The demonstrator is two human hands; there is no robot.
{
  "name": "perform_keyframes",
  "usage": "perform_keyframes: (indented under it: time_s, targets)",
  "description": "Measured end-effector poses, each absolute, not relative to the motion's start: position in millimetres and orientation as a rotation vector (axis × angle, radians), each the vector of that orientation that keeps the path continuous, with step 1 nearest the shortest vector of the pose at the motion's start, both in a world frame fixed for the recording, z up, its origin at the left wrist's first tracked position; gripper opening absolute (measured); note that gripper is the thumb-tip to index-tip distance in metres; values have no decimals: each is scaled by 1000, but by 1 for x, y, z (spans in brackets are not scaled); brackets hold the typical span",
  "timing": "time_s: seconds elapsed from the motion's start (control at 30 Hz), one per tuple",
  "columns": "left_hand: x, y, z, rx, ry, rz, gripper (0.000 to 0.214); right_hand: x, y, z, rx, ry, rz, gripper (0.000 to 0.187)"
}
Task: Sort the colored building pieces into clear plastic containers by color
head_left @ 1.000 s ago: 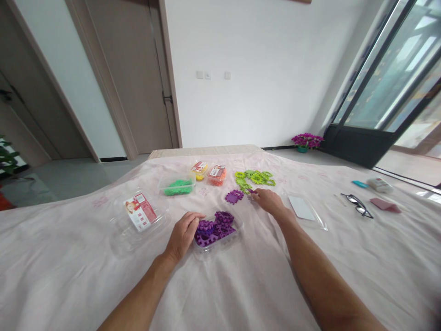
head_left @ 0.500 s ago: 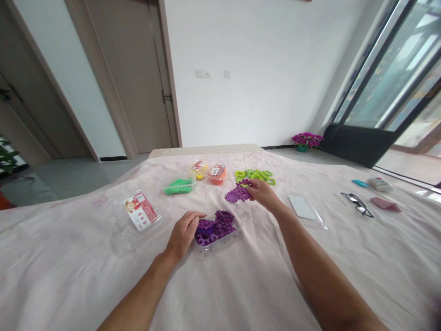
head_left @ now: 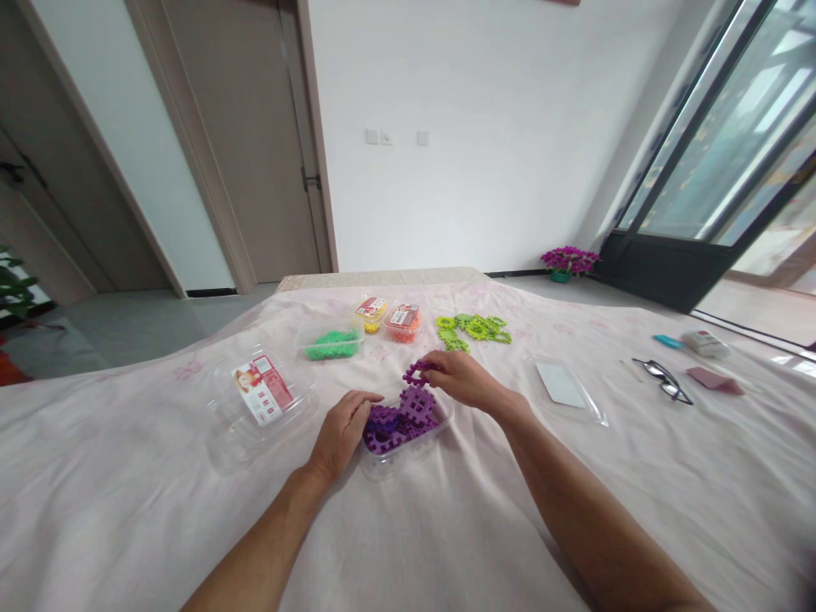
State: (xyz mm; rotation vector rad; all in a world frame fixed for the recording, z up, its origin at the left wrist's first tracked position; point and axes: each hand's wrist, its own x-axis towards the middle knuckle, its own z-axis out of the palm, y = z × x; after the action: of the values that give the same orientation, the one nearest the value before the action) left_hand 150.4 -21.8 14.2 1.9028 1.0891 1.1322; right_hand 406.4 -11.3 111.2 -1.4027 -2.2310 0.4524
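Note:
A clear plastic box (head_left: 439,429) on the pale cloth holds several purple interlocking pieces (head_left: 399,421). My left hand (head_left: 341,432) rests against the box's left side, fingers curled on its rim and touching the purple pieces. My right hand (head_left: 460,378) hovers over the box's far edge, pinching a purple piece (head_left: 416,372) held just above the pile. Lime green pieces (head_left: 473,327) lie loose farther back.
Behind stand a box of green pieces (head_left: 330,344), a yellow tub (head_left: 371,313) and an orange tub (head_left: 401,323). A clear lid with a red label (head_left: 263,389) lies left, another lid (head_left: 564,387) right. Glasses (head_left: 664,378) and small items sit far right.
My right hand picked the purple piece off the cloth by the lime green pieces and carried it back to the purple box. My left hand stayed at the box.

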Motion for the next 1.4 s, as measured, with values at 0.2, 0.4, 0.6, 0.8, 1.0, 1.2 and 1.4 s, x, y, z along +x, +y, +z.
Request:
perform_keyframes:
  time_s: [0.2, 0.4, 0.6, 0.8, 1.0, 1.2, 1.4]
  targets:
    - [150, -21, 14, 1909, 1084, 1140, 35, 401, -18, 116, -1361, -2373, 542, 16]
    - [151, -22, 14, 1910, 1089, 1134, 35, 397, -22, 121, -1303, -2318, 521, 22]
    - [151, -22, 15, 1919, 1088, 1128, 35, 398, -21, 117, -1298, -2393, 694, 18]
    - [151, -23, 17, 1910, 1084, 1134, 34, 390, -22, 111, -1304, -2360, 570, 11]
    - [151, -21, 12, 1905, 1050, 1169, 37, 379, -34, 118, -1218, -2327, 783, 25]
    - [151, -24, 13, 1882, 1058, 1163, 43, 379, -37, 117, -1277, -2395, 711, 42]
    - [151, -21, 14, 1894, 1063, 1137, 41, 377, -40, 119, -1094, -2531, 896, 34]
